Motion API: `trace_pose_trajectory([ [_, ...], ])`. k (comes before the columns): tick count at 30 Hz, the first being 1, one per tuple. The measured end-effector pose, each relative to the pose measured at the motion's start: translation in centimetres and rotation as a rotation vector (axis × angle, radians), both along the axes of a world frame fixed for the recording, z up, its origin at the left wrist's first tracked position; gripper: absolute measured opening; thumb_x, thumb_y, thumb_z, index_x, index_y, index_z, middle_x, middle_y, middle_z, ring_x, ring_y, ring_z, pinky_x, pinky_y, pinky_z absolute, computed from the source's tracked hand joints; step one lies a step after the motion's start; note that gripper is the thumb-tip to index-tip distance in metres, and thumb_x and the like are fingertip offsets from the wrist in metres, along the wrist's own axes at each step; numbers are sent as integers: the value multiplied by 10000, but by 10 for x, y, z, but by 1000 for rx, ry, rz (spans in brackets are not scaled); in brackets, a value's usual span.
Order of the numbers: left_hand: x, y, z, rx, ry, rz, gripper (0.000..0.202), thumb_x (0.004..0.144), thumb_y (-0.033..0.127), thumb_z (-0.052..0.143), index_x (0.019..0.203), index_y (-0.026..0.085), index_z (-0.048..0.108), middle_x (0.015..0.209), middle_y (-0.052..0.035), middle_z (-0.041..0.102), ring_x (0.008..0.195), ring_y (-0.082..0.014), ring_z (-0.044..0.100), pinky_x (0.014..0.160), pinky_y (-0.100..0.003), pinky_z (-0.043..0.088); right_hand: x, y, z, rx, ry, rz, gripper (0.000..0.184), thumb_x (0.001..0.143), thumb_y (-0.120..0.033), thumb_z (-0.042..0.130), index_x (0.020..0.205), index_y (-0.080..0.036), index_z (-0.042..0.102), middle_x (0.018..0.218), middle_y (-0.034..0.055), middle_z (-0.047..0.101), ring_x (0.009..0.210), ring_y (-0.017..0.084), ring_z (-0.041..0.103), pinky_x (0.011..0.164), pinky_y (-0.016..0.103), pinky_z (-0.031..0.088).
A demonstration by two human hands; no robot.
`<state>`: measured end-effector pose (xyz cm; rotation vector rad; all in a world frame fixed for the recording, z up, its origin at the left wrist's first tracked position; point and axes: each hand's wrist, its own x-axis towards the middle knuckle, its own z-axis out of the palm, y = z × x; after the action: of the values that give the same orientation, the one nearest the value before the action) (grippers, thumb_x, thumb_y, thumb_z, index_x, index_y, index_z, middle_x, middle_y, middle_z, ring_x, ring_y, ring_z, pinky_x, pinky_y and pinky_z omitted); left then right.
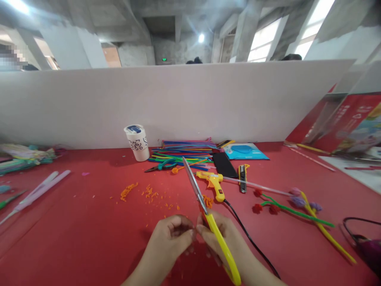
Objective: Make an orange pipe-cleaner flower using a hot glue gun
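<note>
My right hand point(222, 234) is closed round yellow-handled scissors point(205, 210), whose blades point up and away over the red table point(89, 222). My left hand point(172, 236) is curled, its fingertips pinched against the right hand's fingertips near the scissors' pivot. What the fingertips pinch is too small to make out. A small orange fuzzy piece point(208, 201) sits just beyond the hands, next to the blades.
A yellow glue gun point(214, 183) with a black cord lies past the hands. Behind it are a pile of coloured pipe cleaners point(181, 153), a white cup point(137, 142), a utility knife point(243, 176) and pipe-cleaner flowers point(291, 206) to the right. Orange scraps point(139, 192) litter the table. A white partition stands behind.
</note>
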<state>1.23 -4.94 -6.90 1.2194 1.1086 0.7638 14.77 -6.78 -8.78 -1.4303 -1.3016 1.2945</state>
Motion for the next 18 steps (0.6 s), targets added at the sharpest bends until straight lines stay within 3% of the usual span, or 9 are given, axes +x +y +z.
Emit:
trace_pose_trajectory([
  [4, 1, 3, -2, -77, -64, -22, 82, 597, 207, 596, 551, 142, 580, 413, 31, 528, 373, -88, 451, 433, -214, 355, 2, 0, -1, 32, -20, 23, 166, 731, -335, 470, 654, -203, 405, 366, -115, 322, 302, 49, 313, 331, 168, 235],
  [7, -3, 10, -6, -54, 33, -11, 67, 601, 194, 559, 542, 160, 556, 379, 43, 502, 348, -90, 430, 407, -209, 336, 7, 2, 0, 58, -55, 0, 244, 717, -382, 495, 603, -209, 366, 393, -109, 296, 330, 46, 296, 340, 173, 235],
  [9, -7, 17, -9, 53, 163, 33, 57, 610, 195, 542, 564, 167, 561, 404, 42, 504, 378, -104, 450, 418, -215, 344, 13, 5, 2, 68, -69, -41, 330, 677, -433, 544, 562, -214, 325, 417, -102, 289, 353, 44, 294, 346, 177, 242],
  [12, -10, 28, -13, 352, 431, 21, 129, 651, 186, 493, 590, 160, 604, 526, -2, 580, 534, -142, 523, 521, -234, 383, 20, 10, 6, 38, -53, -103, 413, 635, -521, 581, 559, -222, 307, 386, -107, 279, 328, 50, 300, 327, 185, 231],
  [18, 16, 44, -21, 422, 535, -97, 154, 648, 184, 508, 597, 154, 651, 528, -2, 601, 542, -152, 535, 499, -222, 367, 28, 14, 10, 35, 27, -143, 413, 669, -561, 564, 603, -224, 333, 311, -132, 264, 242, 60, 314, 299, 189, 239],
])
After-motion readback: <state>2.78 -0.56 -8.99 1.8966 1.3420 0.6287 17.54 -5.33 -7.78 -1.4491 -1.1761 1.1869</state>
